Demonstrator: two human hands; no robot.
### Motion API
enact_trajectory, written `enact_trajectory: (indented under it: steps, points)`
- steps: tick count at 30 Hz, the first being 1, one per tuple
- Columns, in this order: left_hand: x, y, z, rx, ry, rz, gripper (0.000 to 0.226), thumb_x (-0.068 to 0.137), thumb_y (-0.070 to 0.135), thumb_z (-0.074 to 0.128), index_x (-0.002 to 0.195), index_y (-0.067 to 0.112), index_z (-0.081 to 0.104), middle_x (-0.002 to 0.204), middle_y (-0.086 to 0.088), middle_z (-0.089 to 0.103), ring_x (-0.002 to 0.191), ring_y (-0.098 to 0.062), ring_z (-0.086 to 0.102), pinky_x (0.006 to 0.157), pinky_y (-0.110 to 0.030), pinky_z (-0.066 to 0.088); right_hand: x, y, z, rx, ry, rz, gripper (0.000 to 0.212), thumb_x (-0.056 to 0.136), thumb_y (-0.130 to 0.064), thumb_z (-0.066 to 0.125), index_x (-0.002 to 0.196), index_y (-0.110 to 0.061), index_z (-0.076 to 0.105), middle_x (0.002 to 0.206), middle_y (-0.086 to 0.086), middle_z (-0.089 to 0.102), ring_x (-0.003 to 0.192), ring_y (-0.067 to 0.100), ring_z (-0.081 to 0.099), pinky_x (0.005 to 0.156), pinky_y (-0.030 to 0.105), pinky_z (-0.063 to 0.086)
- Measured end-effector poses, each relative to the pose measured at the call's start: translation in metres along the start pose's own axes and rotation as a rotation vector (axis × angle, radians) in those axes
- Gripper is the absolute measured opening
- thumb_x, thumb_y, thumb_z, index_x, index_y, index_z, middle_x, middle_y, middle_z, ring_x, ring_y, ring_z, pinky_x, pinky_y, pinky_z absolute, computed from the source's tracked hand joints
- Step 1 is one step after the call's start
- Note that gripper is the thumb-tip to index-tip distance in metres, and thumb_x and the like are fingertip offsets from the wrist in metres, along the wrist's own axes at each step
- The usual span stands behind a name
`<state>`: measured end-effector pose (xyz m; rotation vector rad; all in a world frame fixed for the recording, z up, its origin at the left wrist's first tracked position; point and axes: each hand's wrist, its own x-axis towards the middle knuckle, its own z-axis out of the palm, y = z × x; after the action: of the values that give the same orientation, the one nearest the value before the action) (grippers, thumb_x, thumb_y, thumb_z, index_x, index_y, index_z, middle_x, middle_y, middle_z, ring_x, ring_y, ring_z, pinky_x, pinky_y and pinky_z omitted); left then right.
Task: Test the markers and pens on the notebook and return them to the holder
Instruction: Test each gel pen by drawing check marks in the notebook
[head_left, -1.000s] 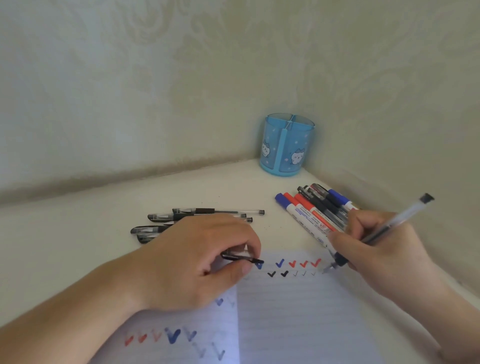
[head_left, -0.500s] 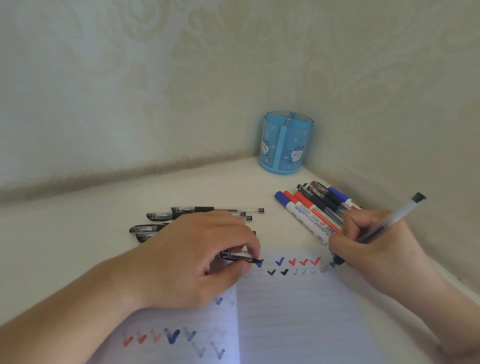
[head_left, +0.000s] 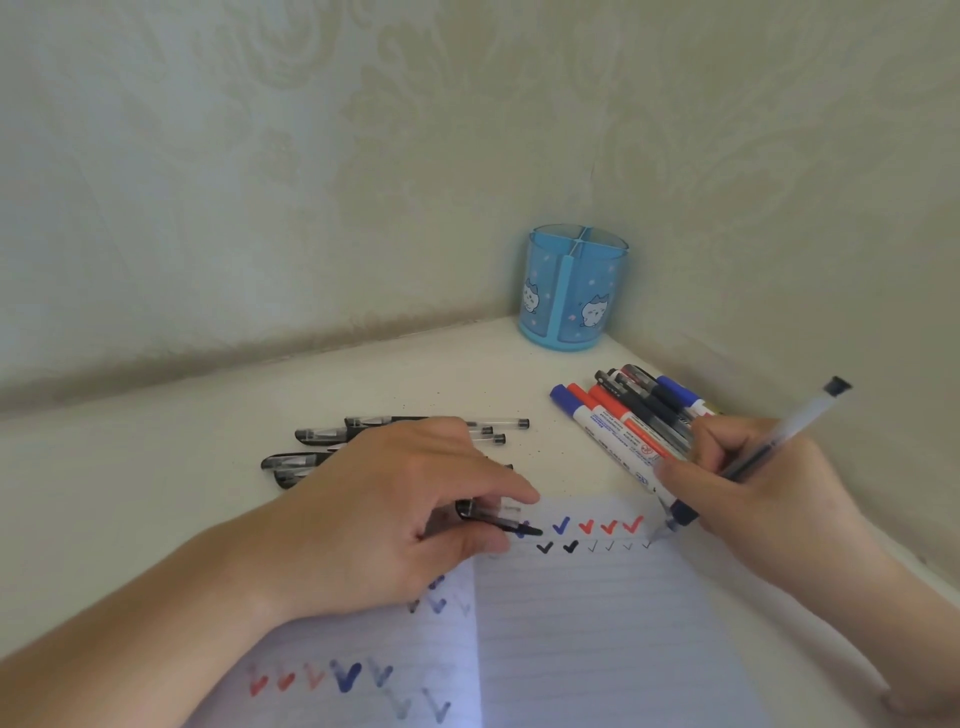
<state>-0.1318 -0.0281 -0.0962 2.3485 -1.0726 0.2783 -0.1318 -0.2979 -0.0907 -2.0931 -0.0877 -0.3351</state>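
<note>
On the notebook (head_left: 597, 623): pen test in progress.
Right hand (head_left: 753, 499) grasps pen (head_left: 779, 431), tip lowered since a second ago onto the page; left hand (head_left: 395, 514) pinches its cap (head_left: 498, 522). Holder (head_left: 571, 291) far right, unfilled.

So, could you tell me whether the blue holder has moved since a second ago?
No. The holder sits in the same wall corner, the same way off the markers; its slight shift in frame is the camera's.
</note>
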Motion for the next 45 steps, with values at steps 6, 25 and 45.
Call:
enact_trajectory:
  steps: [6, 25, 45]
  points:
    - [0.002, 0.008, -0.003, -0.210, 0.101, -0.181, 0.037, 0.075, 0.049, 0.073, 0.109, 0.042, 0.061, 0.099, 0.024, 0.067, 0.092, 0.009, 0.065, 0.084, -0.016, 0.049, -0.013, -0.022, -0.001, 0.633, -0.209, -0.087, 0.051, 0.046, -0.057, 0.088, 0.057, -0.017, 0.059, 0.045, 0.010, 0.041, 0.040, 0.014, 0.031, 0.043, 0.019, 0.023]
    - [0.003, 0.026, -0.007, -0.528, 0.166, -0.164, 0.015, 0.080, 0.014, 0.077, 0.090, 0.022, 0.069, 0.079, 0.008, 0.075, 0.063, -0.012, 0.071, 0.067, -0.025, 0.056, -0.028, -0.025, 0.009, 0.510, -0.347, -0.287, 0.025, 0.070, -0.044, 0.080, 0.082, -0.023, 0.076, 0.073, 0.001, 0.076, 0.042, 0.018, 0.061, 0.053, 0.022, 0.053]
    - [0.006, 0.017, -0.011, -0.507, 0.279, -0.169, 0.012, 0.078, 0.016, 0.077, 0.083, 0.025, 0.070, 0.074, 0.015, 0.072, 0.062, -0.004, 0.068, 0.065, -0.009, 0.047, -0.024, -0.029, 0.001, 0.362, -0.269, -0.464, 0.033, 0.078, -0.051, 0.071, 0.099, -0.026, 0.076, 0.084, 0.002, 0.076, 0.054, 0.033, 0.057, 0.043, 0.040, 0.043]
